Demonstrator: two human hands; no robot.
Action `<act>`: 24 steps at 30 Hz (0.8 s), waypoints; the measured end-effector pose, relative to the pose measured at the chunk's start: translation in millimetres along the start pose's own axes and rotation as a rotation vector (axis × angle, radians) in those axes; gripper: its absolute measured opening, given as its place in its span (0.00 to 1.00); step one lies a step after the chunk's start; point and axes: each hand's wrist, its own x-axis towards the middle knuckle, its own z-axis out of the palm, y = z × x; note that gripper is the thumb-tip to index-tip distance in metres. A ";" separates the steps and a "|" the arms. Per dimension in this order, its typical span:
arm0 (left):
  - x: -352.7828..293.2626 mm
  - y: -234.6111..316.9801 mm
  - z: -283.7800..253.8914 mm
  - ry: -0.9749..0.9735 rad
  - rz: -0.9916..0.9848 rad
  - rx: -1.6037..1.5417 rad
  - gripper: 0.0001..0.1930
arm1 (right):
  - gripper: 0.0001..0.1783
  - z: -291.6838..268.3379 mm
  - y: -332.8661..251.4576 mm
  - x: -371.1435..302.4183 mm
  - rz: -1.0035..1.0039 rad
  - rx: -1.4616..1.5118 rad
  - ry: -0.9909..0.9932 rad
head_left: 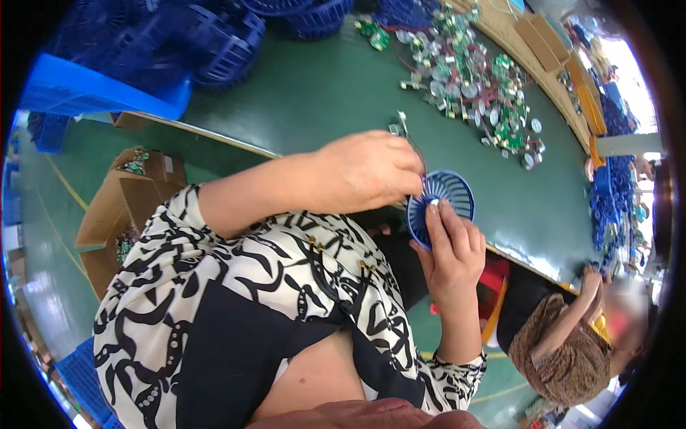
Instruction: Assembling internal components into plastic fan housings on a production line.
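Observation:
My right hand (457, 254) grips a blue slotted plastic cup (461, 189), its fingers reaching inside and its thumb at the near rim. A small white piece shows by those fingertips within the cup. My left hand (371, 171) is closed in a pinch at the cup's left rim. From its fingers a thin dark red wire (418, 149) runs up to a small part (400, 118) over the green tabletop (314, 100). The left fingertips themselves are partly hidden behind the knuckles.
A heap of small circuit boards with wires (475, 86) lies on the table at the back right. Stacked blue baskets (229, 53) and a blue bin (107, 86) stand at the left. Cardboard boxes (125, 207) are on the floor. At right, another person (564, 343) works.

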 end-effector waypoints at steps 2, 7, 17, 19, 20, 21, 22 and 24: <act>-0.8 6.8 -2.0 0.050 -0.039 -0.009 0.12 | 0.31 2.1 1.1 0.0 0.000 0.030 0.013; 6.3 -8.6 -47.9 0.362 -0.064 0.424 0.13 | 0.32 6.4 21.5 -13.1 0.075 0.049 0.187; 39.4 -62.7 -112.3 0.464 -0.435 0.993 0.26 | 0.15 -26.1 130.4 -56.3 0.643 -0.032 0.495; 43.5 -76.2 -111.6 0.487 -0.363 0.987 0.25 | 0.15 -27.0 145.4 -65.6 0.709 -0.005 0.446; 44.3 -76.2 -111.9 0.493 -0.280 0.972 0.23 | 0.15 -26.6 149.1 -65.9 0.707 -0.077 0.419; 42.9 -72.9 -115.9 0.502 -0.198 0.954 0.21 | 0.16 -28.1 148.9 -63.3 0.758 -0.162 0.345; 45.1 -65.4 -114.6 0.520 -0.243 0.902 0.20 | 0.16 -28.5 150.8 -64.7 0.794 -0.242 0.327; 45.7 -58.7 -110.6 0.674 -0.377 0.428 0.20 | 0.17 -29.0 155.2 -61.4 0.749 -0.401 0.281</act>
